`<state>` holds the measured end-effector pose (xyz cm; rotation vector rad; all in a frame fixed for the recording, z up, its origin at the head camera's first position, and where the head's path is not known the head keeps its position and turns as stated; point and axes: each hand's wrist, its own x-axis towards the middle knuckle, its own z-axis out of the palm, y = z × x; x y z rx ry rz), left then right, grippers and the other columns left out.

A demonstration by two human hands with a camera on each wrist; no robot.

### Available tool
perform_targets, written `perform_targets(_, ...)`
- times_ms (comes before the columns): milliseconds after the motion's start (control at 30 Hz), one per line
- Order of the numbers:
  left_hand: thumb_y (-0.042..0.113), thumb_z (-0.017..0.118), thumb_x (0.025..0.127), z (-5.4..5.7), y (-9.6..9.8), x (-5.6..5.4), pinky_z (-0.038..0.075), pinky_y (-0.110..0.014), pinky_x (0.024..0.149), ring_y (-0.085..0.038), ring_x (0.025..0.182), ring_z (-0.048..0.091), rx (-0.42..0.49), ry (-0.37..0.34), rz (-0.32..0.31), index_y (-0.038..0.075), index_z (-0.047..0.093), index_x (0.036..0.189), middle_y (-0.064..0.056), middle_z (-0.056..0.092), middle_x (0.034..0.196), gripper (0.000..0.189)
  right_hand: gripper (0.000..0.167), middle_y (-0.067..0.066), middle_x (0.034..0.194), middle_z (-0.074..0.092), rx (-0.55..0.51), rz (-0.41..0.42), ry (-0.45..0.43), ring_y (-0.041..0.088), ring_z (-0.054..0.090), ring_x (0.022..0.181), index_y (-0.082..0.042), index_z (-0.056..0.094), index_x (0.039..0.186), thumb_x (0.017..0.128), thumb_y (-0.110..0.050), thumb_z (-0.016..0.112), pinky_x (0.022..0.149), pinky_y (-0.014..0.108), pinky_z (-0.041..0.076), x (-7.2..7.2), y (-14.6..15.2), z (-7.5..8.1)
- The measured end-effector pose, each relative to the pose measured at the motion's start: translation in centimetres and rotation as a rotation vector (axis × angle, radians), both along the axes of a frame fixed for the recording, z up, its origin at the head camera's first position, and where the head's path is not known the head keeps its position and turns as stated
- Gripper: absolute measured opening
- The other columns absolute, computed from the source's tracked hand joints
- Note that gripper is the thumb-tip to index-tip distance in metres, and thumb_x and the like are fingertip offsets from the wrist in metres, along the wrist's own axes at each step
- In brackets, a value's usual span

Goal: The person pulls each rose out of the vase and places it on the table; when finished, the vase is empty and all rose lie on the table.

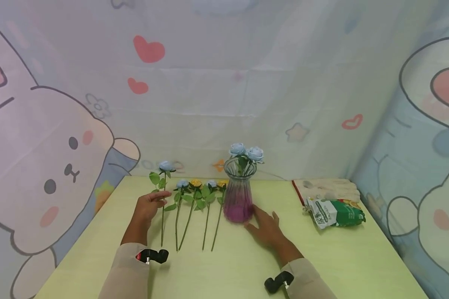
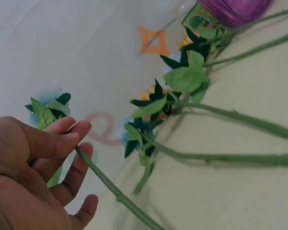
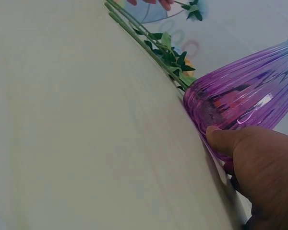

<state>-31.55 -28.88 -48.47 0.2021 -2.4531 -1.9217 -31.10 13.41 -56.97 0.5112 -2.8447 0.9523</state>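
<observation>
My left hand (image 1: 149, 207) pinches the green stem of a blue artificial rose (image 1: 166, 166) between thumb and fingers, bloom upward. In the left wrist view the stem (image 2: 103, 179) slants down from the fingertips. A glass vase (image 1: 238, 203), clear above and purple below, stands upright with two blue roses (image 1: 255, 154) in its mouth. Beside its lower right side is my right hand (image 1: 267, 227), fingers extended and spread. In the right wrist view, the thumb (image 3: 221, 139) lies at the base of the vase; the other fingers are mostly hidden.
Between the left hand and vase, two blue roses (image 1: 182, 183) and two yellow roses (image 1: 196, 183) lie on the table, stems toward me. At the right lie a green and white packet (image 1: 336, 213) and pale gloves (image 1: 329, 189). A printed cloth (image 1: 209, 104) hangs behind.
</observation>
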Motion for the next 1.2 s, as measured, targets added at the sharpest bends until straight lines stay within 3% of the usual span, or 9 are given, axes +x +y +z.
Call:
perform_targets(167, 0.007, 0.062, 0.111, -1.5, -0.6, -0.2, 0.024, -0.068, 0.134, -0.044, 0.161, 0.038, -0.020, -0.005, -0.023, 0.006, 0.068, 0.148, -0.021, 0.054, 0.165, 0.037, 0.075, 0.019, 0.168, 0.051, -0.006, -0.003, 0.014, 0.041, 0.048, 0.157, -0.002, 0.040, 0.167, 0.108, -0.038, 0.068, 0.127, 0.079, 0.012, 0.0, 0.0, 0.1)
perform_targets(467, 0.016, 0.058, 0.115, -3.5, -1.3, -0.3, 0.022, -0.071, 0.133, -0.046, 0.168, 0.023, -0.110, -0.004, -0.134, 0.008, 0.059, 0.157, -0.019, 0.034, 0.178, 0.043, 0.075, 0.019, 0.168, 0.051, -0.011, 0.000, 0.009, 0.041, 0.048, 0.157, -0.002, 0.040, 0.167, 0.108, -0.038, 0.068, 0.127, 0.079, 0.012, 0.1, -0.1, 0.5)
perform_targets(700, 0.021, 0.061, 0.114, -4.7, -1.2, -0.8, 0.028, -0.071, 0.131, -0.049, 0.165, 0.026, -0.258, 0.029, -0.166, 0.008, 0.060, 0.157, -0.023, 0.043, 0.172, 0.045, 0.075, 0.019, 0.167, 0.052, -0.014, -0.001, 0.014, 0.041, 0.048, 0.157, -0.002, 0.041, 0.167, 0.107, -0.037, 0.068, 0.127, 0.079, 0.012, 0.4, -0.1, 0.6)
perform_targets(833, 0.024, 0.061, 0.114, -5.1, -1.0, -1.0, 0.028, -0.073, 0.129, -0.051, 0.164, 0.027, -0.339, 0.045, -0.163, 0.011, 0.061, 0.157, -0.023, 0.044, 0.171, 0.044, 0.075, 0.019, 0.168, 0.051, -0.004, -0.004, 0.017, 0.041, 0.048, 0.157, -0.002, 0.040, 0.167, 0.108, -0.038, 0.067, 0.127, 0.079, 0.013, 0.3, -0.1, 0.4)
perform_targets(1200, 0.029, 0.068, 0.111, -6.8, -1.0, -1.5, 0.031, -0.074, 0.128, -0.052, 0.161, 0.035, -0.385, 0.091, -0.047, 0.015, 0.070, 0.148, -0.023, 0.052, 0.165, 0.040, 0.075, 0.019, 0.167, 0.052, -0.004, -0.005, 0.005, 0.041, 0.049, 0.157, -0.002, 0.041, 0.167, 0.107, -0.040, 0.067, 0.127, 0.079, 0.012, 0.0, -0.1, 0.1)
